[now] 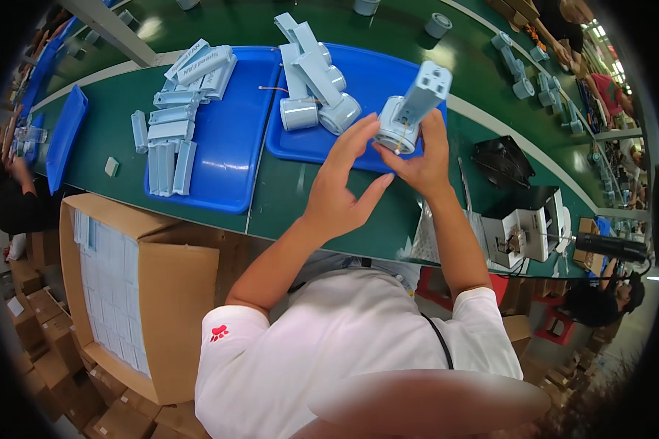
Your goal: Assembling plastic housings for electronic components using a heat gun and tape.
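Note:
A light blue handheld fan housing (422, 94), with a round drum and a long boxy handle, is gripped in my right hand (426, 162). Its handle points up and away, and its end shows small openings. A thin wire hangs at the drum. My left hand (337, 186) has its fingers stretched and thumb apart, the fingertips at the drum's left side; whether they touch is hard to tell. Below the housing lies a blue tray (289, 150) with several similar fan housings (322, 80), some trailing wires. Left of it, another blue tray (231, 164) bears light blue handle covers (172, 132).
An open carton (176, 314) of light blue parts stands left of me. To the right are a black plastic bag (504, 161), a white and black device (527, 230) and a silvery sheet (426, 238). Beyond runs a green conveyor (388, 33) carrying more housings. Other people work nearby.

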A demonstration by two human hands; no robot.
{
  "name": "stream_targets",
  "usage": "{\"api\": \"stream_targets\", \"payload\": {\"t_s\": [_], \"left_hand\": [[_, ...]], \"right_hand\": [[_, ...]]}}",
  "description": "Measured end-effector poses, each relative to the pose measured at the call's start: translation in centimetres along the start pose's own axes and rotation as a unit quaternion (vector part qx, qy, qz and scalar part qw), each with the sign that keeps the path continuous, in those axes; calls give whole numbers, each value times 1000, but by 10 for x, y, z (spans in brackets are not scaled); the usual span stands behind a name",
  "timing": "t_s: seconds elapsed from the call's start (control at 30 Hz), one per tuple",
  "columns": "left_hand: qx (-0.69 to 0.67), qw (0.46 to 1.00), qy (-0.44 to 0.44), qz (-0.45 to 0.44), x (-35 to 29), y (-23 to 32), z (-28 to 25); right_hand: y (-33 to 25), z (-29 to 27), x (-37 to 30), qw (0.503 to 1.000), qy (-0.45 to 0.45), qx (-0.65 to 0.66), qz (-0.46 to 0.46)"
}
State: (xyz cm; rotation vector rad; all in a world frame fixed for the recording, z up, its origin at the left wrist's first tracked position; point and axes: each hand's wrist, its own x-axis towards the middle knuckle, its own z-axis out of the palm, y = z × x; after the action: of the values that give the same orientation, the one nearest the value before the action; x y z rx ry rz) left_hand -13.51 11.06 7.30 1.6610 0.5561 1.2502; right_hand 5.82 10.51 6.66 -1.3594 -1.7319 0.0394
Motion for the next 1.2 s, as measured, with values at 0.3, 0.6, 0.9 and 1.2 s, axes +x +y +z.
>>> {"api": "stream_targets", "payload": {"t_s": [0.3, 0.6, 0.9, 1.2], "left_hand": [[28, 998, -18, -60, -42, -11, -47], [124, 992, 25, -26, 37, 11, -106], [523, 844, -91, -82, 327, -108, -160], [605, 767, -111, -183, 380, -225, -172]], "right_hand": [[126, 15, 132, 945, -29, 94, 310], [301, 56, 206, 879, -76, 196, 428], [250, 77, 242, 931, 86, -344, 82], [216, 118, 243, 940, -184, -287, 22]]}}
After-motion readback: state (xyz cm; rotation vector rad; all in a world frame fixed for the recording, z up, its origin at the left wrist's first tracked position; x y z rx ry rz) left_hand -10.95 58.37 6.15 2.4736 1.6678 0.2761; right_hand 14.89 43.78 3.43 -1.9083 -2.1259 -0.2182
